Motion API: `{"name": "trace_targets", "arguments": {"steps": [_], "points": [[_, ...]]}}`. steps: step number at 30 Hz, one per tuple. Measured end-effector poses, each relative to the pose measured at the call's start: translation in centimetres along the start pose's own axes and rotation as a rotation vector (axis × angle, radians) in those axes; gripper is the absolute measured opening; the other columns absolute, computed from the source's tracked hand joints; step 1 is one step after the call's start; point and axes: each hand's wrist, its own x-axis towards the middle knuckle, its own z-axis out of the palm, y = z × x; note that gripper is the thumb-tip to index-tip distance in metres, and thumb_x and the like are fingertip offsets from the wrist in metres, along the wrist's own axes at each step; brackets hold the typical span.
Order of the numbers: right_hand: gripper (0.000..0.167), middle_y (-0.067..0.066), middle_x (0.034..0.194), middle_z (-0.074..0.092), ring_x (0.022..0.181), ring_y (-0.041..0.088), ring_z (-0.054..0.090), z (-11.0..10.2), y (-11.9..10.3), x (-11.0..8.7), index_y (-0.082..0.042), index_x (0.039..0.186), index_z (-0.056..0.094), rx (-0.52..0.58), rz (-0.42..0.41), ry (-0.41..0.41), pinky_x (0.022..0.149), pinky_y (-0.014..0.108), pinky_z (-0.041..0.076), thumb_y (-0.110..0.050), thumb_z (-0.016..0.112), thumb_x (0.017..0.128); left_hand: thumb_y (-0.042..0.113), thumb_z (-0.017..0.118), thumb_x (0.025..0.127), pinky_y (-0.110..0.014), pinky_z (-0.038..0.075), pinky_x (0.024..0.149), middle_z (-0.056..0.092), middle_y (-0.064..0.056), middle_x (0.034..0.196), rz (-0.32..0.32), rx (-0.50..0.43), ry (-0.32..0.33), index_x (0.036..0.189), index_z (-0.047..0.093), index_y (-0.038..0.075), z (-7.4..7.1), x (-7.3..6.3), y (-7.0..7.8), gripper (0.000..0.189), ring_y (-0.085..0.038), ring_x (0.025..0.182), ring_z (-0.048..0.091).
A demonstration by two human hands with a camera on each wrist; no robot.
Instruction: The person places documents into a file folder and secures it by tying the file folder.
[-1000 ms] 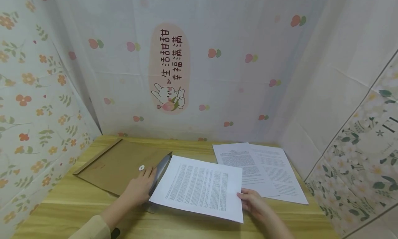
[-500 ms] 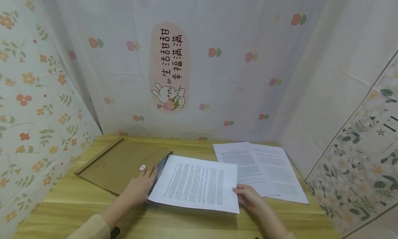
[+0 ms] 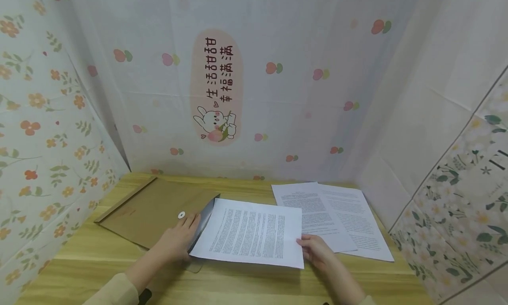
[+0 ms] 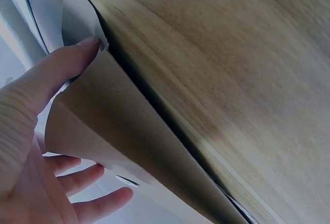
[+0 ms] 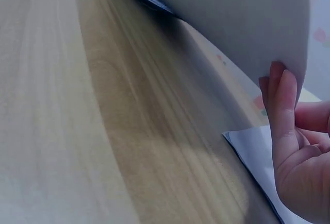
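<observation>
A brown kraft document envelope [image 3: 147,208] with a white round button lies on the left of the table, its mouth held apart on the right side. My left hand [image 3: 178,241] grips it at that mouth; in the left wrist view the thumb is at the lower edge by the flap [image 4: 80,15] and the fingers spread over the button face. My right hand [image 3: 317,252] pinches the right edge of a printed paper stack [image 3: 250,234], fingers below it in the right wrist view. The stack's left end lies at the envelope's mouth, its right end raised over the table.
More printed sheets [image 3: 305,208] lie overlapping at the back right of the wooden table [image 3: 238,289]. Patterned cloth walls [image 3: 309,98] stand close behind and on both sides.
My right hand has moved left with the paper stack, bringing it a little closer to the envelope, and the stack's near right corner sits farther back. The left hand has hardly moved.
</observation>
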Motion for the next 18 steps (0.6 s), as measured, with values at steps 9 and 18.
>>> {"name": "trace_targets", "arguments": {"steps": [9, 18], "points": [[0.044, 0.01, 0.097, 0.068, 0.086, 0.019, 0.067, 0.8, -0.3, 0.2, 0.018, 0.13, 0.041, -0.036, -0.014, -0.005, 0.075, 0.029, 0.054, -0.003, 0.054, 0.093, 0.02, 0.093, 0.048, -0.058, 0.048, 0.08, 0.033, -0.028, 0.145, -0.011, -0.043, -0.051, 0.143, 0.031, -0.01, -0.4, -0.1, 0.2, 0.116, -0.045, 0.129, 0.035], [0.04, 0.01, 0.097, 0.068, 0.084, 0.018, 0.066, 2.2, 0.0, 0.6, 0.017, 0.128, 0.046, -0.043, -0.035, 0.033, 0.072, 0.028, 0.054, -0.001, 0.052, 0.093, 0.011, 0.089, 0.051, -0.061, 0.046, 0.083, 0.026, -0.028, 0.148, -0.014, -0.112, -0.101, 0.145, 0.026, -0.01, -0.4, -0.2, 0.0, 0.115, -0.048, 0.131, 0.03]]}}
